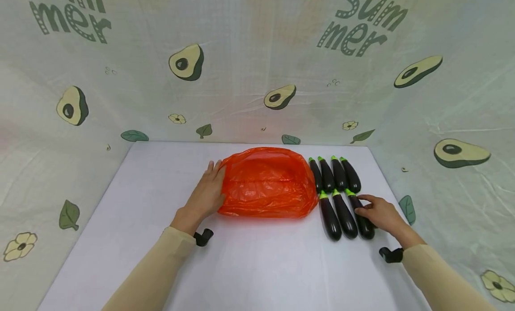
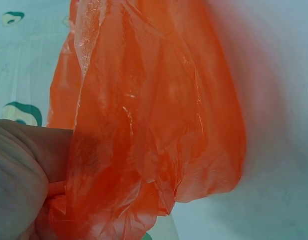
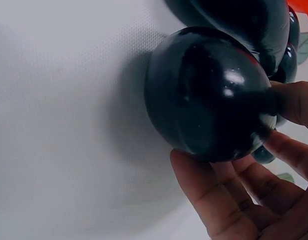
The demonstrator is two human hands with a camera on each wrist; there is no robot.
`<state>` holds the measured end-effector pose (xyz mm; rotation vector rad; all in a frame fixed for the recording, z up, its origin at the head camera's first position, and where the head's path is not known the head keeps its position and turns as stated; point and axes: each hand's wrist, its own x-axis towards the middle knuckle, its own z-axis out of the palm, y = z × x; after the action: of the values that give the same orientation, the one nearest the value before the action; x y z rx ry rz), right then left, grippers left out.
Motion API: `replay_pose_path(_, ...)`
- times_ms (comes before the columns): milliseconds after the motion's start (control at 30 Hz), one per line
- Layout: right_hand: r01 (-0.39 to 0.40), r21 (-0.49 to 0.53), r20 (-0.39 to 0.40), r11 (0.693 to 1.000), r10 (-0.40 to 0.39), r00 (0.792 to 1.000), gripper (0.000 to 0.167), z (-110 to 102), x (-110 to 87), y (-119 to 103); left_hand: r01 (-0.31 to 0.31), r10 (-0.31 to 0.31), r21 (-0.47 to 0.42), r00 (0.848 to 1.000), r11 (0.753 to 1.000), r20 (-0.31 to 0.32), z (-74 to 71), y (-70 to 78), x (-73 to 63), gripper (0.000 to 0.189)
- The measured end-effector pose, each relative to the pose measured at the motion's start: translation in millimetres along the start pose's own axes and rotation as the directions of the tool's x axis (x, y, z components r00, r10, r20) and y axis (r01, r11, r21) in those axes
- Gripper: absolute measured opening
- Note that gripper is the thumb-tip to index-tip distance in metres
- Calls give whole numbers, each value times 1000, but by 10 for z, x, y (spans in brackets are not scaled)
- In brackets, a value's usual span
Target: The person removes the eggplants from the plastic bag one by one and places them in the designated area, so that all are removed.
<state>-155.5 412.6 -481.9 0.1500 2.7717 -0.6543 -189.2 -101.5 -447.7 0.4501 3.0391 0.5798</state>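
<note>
A red plastic bag [image 1: 267, 185] lies with its mouth spread wide at the middle of the white table. My left hand [image 1: 204, 192] holds the bag's left rim, and in the left wrist view part of the hand shows dimly through the thin red film [image 2: 144, 125]. On the right, my right hand [image 1: 380, 215] grips an eggplant [image 1: 365, 225], the rightmost of the front row. The right wrist view shows its rounded dark end [image 3: 208, 95] between thumb and fingers. Two more eggplants [image 1: 331, 219] lie beside it, green stems pointing away.
A back row of several eggplants [image 1: 327, 176] lies close against the bag's right side. White table [image 1: 257, 266] stretches in front of the bag and to its left. Behind and at both sides hangs a cloth [image 1: 241, 69] printed with avocados and leaves.
</note>
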Motion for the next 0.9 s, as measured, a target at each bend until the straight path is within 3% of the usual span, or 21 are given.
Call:
replay_pose_path(400,18,-12,-9,1000,-18,1000,62,12,-17,-26,13,-13,-2,1000,1000,8,11,2,-4,84)
replay_pose_path(633,11,35,4,999,-12,1000,66,25,-6,-37,33,-33,-7,999,999,6,14,-3,-7,83)
replay_pose_path(900,23,-40,-89,999,-27,996,68,7,-21,-104,0,0,-43,1000,999,-8,-8,-24,17,82)
